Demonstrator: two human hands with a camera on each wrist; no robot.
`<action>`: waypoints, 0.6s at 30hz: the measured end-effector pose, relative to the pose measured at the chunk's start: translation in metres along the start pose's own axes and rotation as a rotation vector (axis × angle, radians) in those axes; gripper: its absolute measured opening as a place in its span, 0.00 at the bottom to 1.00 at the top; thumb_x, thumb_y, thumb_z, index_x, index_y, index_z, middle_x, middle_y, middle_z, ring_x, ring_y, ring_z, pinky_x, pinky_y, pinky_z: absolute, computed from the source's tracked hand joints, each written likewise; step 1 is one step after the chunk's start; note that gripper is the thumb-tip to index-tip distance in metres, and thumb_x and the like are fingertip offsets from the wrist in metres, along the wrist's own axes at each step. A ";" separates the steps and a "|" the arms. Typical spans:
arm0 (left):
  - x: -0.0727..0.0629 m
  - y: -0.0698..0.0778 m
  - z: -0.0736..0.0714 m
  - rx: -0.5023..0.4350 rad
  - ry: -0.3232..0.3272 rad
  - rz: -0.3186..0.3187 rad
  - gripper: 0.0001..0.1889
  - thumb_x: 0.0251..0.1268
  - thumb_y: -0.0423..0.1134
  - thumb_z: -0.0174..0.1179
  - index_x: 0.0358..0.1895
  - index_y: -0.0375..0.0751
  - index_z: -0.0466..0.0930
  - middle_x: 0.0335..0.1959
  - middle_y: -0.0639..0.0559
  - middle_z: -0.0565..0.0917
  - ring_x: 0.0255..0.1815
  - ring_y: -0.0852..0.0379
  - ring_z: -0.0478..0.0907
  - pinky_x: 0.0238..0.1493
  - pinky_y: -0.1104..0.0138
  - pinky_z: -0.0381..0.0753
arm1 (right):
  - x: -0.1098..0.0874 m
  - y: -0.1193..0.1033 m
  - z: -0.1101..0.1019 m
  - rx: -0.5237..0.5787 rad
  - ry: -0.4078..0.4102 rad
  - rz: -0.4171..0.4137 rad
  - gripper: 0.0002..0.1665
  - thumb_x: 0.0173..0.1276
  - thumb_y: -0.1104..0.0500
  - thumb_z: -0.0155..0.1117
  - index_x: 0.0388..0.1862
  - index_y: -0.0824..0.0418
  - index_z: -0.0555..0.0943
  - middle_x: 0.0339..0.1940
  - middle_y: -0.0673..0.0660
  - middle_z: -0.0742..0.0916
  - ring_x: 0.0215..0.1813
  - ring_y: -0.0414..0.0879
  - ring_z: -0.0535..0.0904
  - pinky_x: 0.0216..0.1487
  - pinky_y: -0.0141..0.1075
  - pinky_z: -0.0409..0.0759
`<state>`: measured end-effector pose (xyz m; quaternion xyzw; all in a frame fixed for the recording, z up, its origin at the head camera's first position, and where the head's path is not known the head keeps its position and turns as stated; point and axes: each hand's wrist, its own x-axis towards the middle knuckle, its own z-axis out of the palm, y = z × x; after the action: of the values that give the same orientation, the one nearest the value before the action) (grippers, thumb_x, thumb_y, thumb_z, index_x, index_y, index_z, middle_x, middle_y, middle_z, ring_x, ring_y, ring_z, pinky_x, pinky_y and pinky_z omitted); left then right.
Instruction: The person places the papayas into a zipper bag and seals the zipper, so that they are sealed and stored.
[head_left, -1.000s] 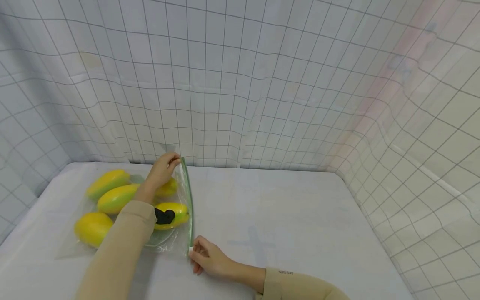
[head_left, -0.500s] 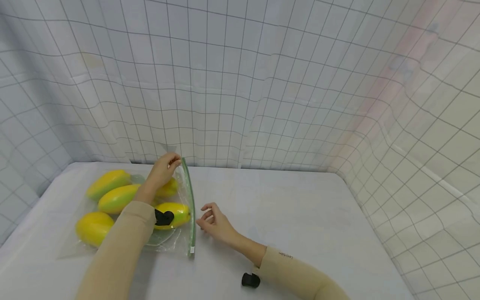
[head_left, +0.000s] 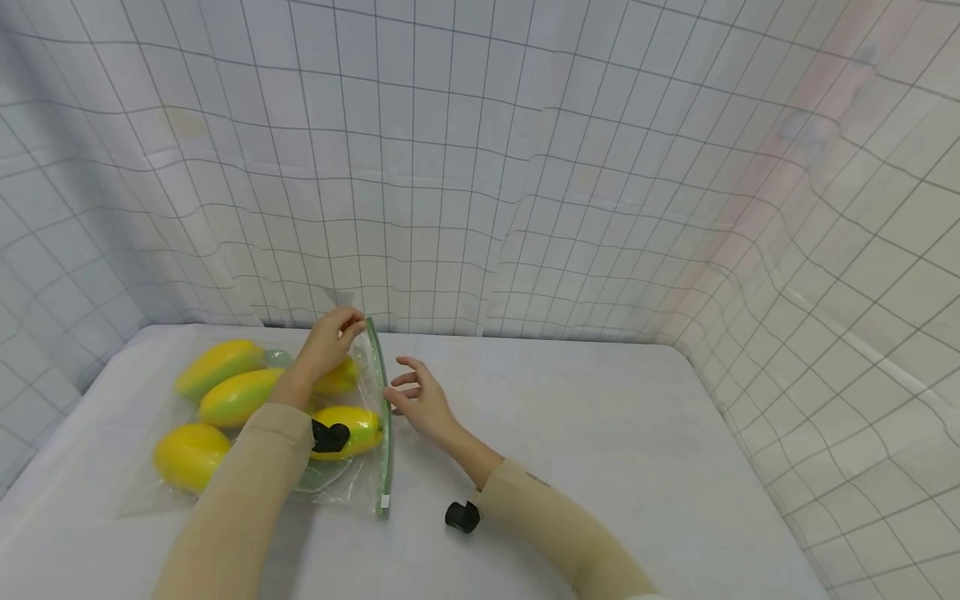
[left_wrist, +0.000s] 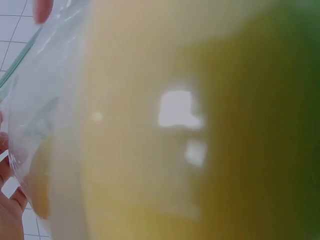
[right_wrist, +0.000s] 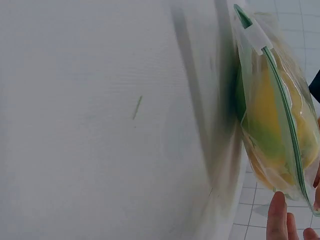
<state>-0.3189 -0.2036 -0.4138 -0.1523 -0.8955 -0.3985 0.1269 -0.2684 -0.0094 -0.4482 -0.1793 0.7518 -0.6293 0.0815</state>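
A clear zip bag lies on the left of the table, holding several smooth yellow-green fruits that look like mangoes. Its green zip strip runs along the right edge, with a white slider at the near end. My left hand reaches across the bag and pinches the far corner by the strip. Beside the strip's middle is my right hand, fingers spread and loosely bent, thumb tip right at the strip. In the left wrist view one fruit fills most of the picture, close and blurred.
A white cloth covers the table. Behind it and at both sides hang white curtains with a dark grid. Black wrist mounts show under both forearms.
My right hand has let go of the strip's near end by the slider and moved away along the strip to its middle. The left hand has stayed at the far corner.
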 end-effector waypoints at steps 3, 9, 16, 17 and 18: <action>-0.001 -0.002 0.000 -0.025 0.013 0.036 0.13 0.70 0.41 0.46 0.42 0.32 0.73 0.35 0.40 0.74 0.36 0.45 0.68 0.36 0.54 0.71 | 0.007 0.007 0.006 0.002 0.010 0.032 0.32 0.63 0.62 0.61 0.65 0.60 0.64 0.44 0.60 0.80 0.37 0.47 0.81 0.33 0.36 0.84; -0.003 -0.001 0.001 -0.026 0.028 0.050 0.13 0.70 0.41 0.46 0.42 0.32 0.73 0.34 0.40 0.74 0.35 0.46 0.68 0.35 0.55 0.71 | 0.010 0.011 0.014 0.004 -0.018 0.073 0.32 0.63 0.62 0.61 0.65 0.61 0.65 0.42 0.59 0.80 0.36 0.47 0.81 0.32 0.32 0.82; -0.002 0.002 0.003 0.018 0.017 0.028 0.09 0.69 0.33 0.47 0.42 0.29 0.72 0.34 0.39 0.73 0.36 0.46 0.68 0.37 0.56 0.70 | 0.010 0.013 0.020 -0.004 -0.016 0.053 0.30 0.62 0.64 0.61 0.64 0.65 0.66 0.40 0.60 0.80 0.34 0.44 0.80 0.34 0.31 0.82; -0.002 0.001 0.003 0.019 0.015 0.024 0.09 0.69 0.33 0.47 0.43 0.29 0.72 0.35 0.39 0.73 0.36 0.45 0.68 0.37 0.56 0.70 | 0.009 0.013 0.020 0.004 -0.013 0.051 0.30 0.62 0.65 0.61 0.64 0.66 0.66 0.39 0.60 0.80 0.33 0.44 0.79 0.34 0.31 0.82; -0.002 0.002 0.003 0.018 0.013 0.018 0.09 0.69 0.33 0.47 0.43 0.29 0.72 0.35 0.39 0.73 0.36 0.45 0.68 0.37 0.56 0.71 | 0.009 0.012 0.020 0.009 -0.011 0.051 0.30 0.62 0.66 0.61 0.63 0.66 0.67 0.39 0.60 0.80 0.33 0.43 0.79 0.34 0.31 0.82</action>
<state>-0.3165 -0.2006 -0.4156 -0.1566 -0.8967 -0.3903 0.1378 -0.2719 -0.0291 -0.4630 -0.1631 0.7529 -0.6293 0.1023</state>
